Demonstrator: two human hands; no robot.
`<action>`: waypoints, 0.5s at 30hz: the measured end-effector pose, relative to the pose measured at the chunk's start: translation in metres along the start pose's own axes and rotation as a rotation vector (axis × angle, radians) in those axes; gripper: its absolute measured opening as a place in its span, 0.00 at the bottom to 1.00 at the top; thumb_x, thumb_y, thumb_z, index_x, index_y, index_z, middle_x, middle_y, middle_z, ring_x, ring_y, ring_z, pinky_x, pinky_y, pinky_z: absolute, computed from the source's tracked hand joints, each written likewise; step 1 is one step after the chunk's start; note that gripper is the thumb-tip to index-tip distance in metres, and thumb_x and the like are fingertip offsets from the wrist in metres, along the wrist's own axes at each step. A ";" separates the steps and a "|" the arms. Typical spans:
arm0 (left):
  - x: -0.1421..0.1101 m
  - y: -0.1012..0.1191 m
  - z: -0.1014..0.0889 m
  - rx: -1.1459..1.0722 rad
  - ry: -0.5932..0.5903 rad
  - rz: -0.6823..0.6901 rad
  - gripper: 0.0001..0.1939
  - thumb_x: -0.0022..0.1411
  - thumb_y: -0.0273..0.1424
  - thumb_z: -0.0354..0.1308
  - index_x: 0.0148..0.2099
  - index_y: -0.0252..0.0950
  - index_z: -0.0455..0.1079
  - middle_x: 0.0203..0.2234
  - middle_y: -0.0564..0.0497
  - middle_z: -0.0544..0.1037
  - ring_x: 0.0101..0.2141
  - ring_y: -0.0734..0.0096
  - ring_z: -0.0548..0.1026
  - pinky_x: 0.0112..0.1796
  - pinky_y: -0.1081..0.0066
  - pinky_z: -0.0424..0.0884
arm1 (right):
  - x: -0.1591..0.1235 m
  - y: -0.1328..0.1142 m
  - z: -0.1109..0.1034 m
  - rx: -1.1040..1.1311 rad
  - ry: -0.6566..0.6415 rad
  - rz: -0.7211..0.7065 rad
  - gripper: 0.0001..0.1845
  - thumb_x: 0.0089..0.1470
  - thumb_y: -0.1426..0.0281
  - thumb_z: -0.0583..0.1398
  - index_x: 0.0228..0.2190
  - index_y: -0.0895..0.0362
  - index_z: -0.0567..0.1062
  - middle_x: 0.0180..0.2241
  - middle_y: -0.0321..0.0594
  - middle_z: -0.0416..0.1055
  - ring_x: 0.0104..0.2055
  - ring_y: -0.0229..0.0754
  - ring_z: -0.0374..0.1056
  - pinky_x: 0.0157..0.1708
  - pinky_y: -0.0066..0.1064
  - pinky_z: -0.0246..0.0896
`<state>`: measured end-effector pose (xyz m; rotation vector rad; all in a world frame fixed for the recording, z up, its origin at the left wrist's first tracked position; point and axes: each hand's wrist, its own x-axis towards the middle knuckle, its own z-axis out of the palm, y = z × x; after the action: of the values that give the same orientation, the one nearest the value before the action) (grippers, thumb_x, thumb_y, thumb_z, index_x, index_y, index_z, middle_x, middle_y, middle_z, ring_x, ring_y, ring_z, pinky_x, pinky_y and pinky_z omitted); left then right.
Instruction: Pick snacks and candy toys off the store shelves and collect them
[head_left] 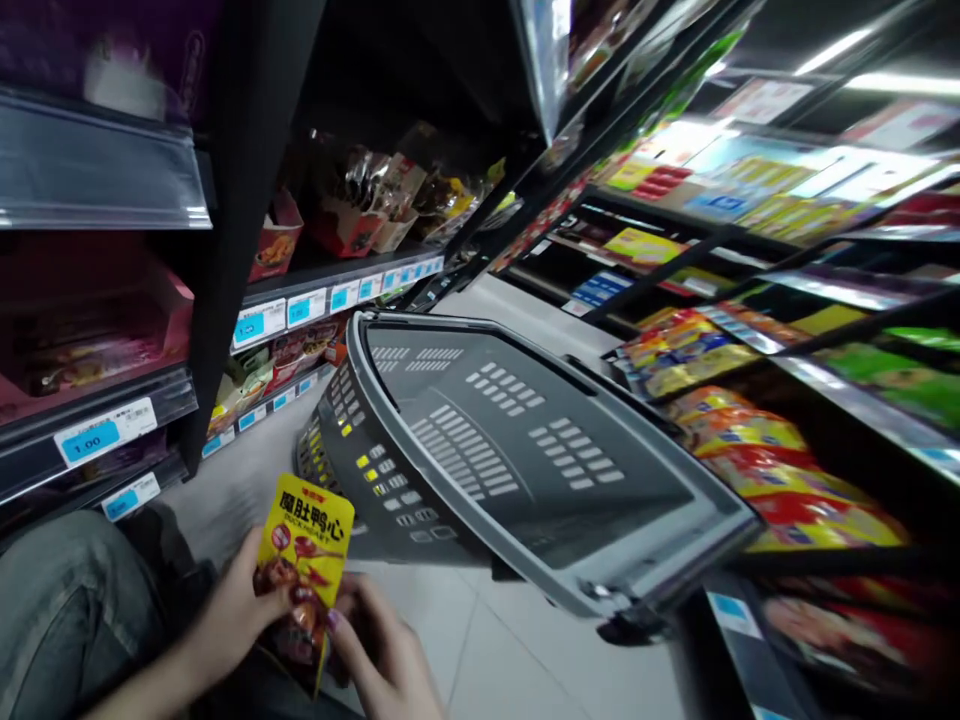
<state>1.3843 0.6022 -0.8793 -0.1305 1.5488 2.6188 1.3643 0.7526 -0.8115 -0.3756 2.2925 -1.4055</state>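
Note:
A yellow snack packet (310,535), printed with Chinese characters and "DUCK HEART", is held upright in front of my knees. My left hand (238,606) pinches it from the left, with the thumb across its front and the other fingers behind. At the packet's lower right edge, my right hand (386,655) grips it between a curled finger and the thumb. Some of the right fingers are hidden behind the packet. Just beyond the hands, a grey plastic shopping basket (480,455) sits tilted in the view on the tiled floor.
Dark shelves with blue price tags (90,440) rise close on my left. Boxes of packaged snacks (356,225) stand on the shelf ahead. Across the aisle, shelving on the right bears colourful bags (772,460). Light floor tiles (480,640) run beneath the basket.

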 end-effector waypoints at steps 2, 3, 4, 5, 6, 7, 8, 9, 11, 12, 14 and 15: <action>-0.001 0.002 0.001 0.057 0.044 0.002 0.21 0.55 0.40 0.58 0.47 0.35 0.60 0.42 0.45 0.74 0.43 0.62 0.72 0.44 0.66 0.66 | 0.006 0.016 0.011 0.232 -0.053 0.081 0.23 0.48 0.48 0.57 0.29 0.57 0.67 0.22 0.35 0.65 0.24 0.37 0.61 0.23 0.26 0.60; -0.002 0.003 0.001 0.079 0.061 -0.001 0.20 0.56 0.40 0.57 0.47 0.35 0.61 0.41 0.45 0.74 0.42 0.63 0.72 0.44 0.66 0.67 | 0.008 0.019 0.012 0.308 -0.064 0.100 0.24 0.45 0.47 0.59 0.27 0.57 0.66 0.21 0.34 0.64 0.23 0.36 0.60 0.22 0.26 0.59; -0.003 0.004 0.002 0.096 0.073 -0.003 0.20 0.57 0.40 0.57 0.47 0.34 0.61 0.41 0.46 0.75 0.41 0.64 0.72 0.43 0.67 0.67 | 0.010 0.021 0.010 0.362 -0.066 0.115 0.25 0.42 0.47 0.60 0.25 0.57 0.66 0.20 0.33 0.62 0.22 0.35 0.59 0.22 0.25 0.58; -0.005 0.005 0.002 0.112 0.077 -0.006 0.19 0.58 0.40 0.56 0.47 0.34 0.62 0.40 0.46 0.75 0.40 0.64 0.73 0.42 0.68 0.67 | 0.010 0.021 0.008 0.398 -0.059 0.126 0.26 0.40 0.46 0.61 0.24 0.57 0.65 0.19 0.31 0.61 0.21 0.34 0.58 0.21 0.25 0.57; -0.006 0.006 0.003 0.127 0.076 -0.005 0.18 0.58 0.40 0.55 0.46 0.34 0.62 0.39 0.47 0.76 0.39 0.65 0.73 0.41 0.68 0.68 | 0.010 0.021 0.004 0.423 -0.052 0.135 0.27 0.39 0.46 0.62 0.23 0.57 0.65 0.19 0.31 0.60 0.21 0.34 0.57 0.20 0.24 0.57; -0.008 0.007 0.003 0.140 0.071 -0.001 0.17 0.59 0.40 0.54 0.45 0.34 0.63 0.38 0.47 0.76 0.38 0.65 0.73 0.40 0.68 0.69 | 0.009 0.020 0.001 0.446 -0.049 0.144 0.27 0.38 0.45 0.62 0.22 0.57 0.66 0.18 0.31 0.60 0.20 0.33 0.57 0.19 0.24 0.56; -0.009 0.007 0.003 0.150 0.063 0.003 0.16 0.59 0.40 0.54 0.44 0.34 0.64 0.38 0.47 0.76 0.37 0.65 0.73 0.39 0.69 0.69 | 0.008 0.020 -0.001 0.466 -0.051 0.152 0.28 0.37 0.45 0.62 0.22 0.58 0.66 0.18 0.31 0.61 0.20 0.33 0.57 0.19 0.24 0.56; -0.011 0.008 0.003 0.157 0.054 0.007 0.16 0.59 0.40 0.54 0.44 0.34 0.65 0.37 0.47 0.77 0.36 0.65 0.74 0.38 0.69 0.69 | 0.008 0.020 -0.002 0.483 -0.051 0.153 0.27 0.37 0.45 0.63 0.23 0.58 0.67 0.19 0.31 0.62 0.20 0.33 0.57 0.19 0.23 0.56; -0.013 0.009 0.003 0.170 0.054 0.014 0.15 0.59 0.39 0.55 0.43 0.34 0.66 0.35 0.48 0.77 0.35 0.66 0.74 0.36 0.70 0.70 | 0.006 0.021 -0.002 0.499 -0.045 0.144 0.26 0.38 0.47 0.63 0.23 0.58 0.67 0.20 0.32 0.64 0.22 0.33 0.59 0.20 0.23 0.57; -0.013 0.009 0.003 0.172 0.062 0.011 0.15 0.58 0.39 0.55 0.43 0.34 0.66 0.34 0.49 0.78 0.34 0.66 0.74 0.35 0.71 0.70 | 0.006 0.022 -0.001 0.506 -0.047 0.143 0.26 0.39 0.47 0.63 0.24 0.58 0.67 0.20 0.33 0.64 0.22 0.33 0.59 0.20 0.23 0.57; -0.013 0.009 0.003 0.172 0.086 -0.004 0.15 0.58 0.39 0.55 0.43 0.34 0.66 0.33 0.49 0.77 0.32 0.68 0.74 0.33 0.72 0.69 | 0.006 0.024 0.002 0.518 -0.050 0.154 0.26 0.39 0.47 0.63 0.25 0.58 0.68 0.20 0.32 0.64 0.22 0.33 0.58 0.19 0.23 0.56; -0.013 0.009 0.003 0.173 0.099 -0.009 0.15 0.58 0.40 0.55 0.43 0.34 0.66 0.33 0.49 0.77 0.31 0.69 0.73 0.33 0.72 0.69 | 0.006 0.025 0.003 0.522 -0.053 0.166 0.27 0.38 0.46 0.63 0.26 0.58 0.68 0.20 0.32 0.63 0.21 0.33 0.58 0.18 0.23 0.55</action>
<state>1.3960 0.6004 -0.8683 -0.2570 1.7934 2.4922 1.3604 0.7592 -0.8362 -0.0559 1.7748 -1.8002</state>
